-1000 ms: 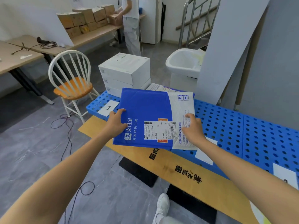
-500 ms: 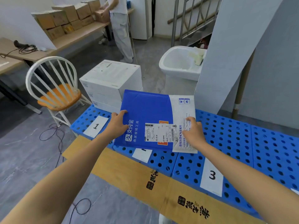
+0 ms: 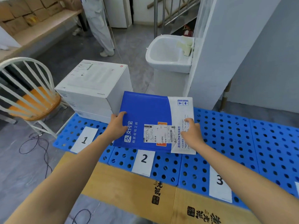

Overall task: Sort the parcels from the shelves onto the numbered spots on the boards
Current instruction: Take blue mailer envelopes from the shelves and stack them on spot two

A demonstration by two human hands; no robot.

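Observation:
A flat blue and white parcel with a shipping label lies low over the blue perforated board, just behind the white card marked 2. My left hand grips its left edge, thumb on top. My right hand holds its white right end. Cards marked 1 and 3 lie on the board to either side. Whether the parcel touches the board is unclear.
A stack of white boxes stands at the board's far left by spot 1. A white chair is to the left, a white basin behind. Brown cardboard lies along the near edge. A person stands far back.
The parcel has moved forward and down with both hands, from in front of my chest to just behind card 2. The view has moved closer to the board.

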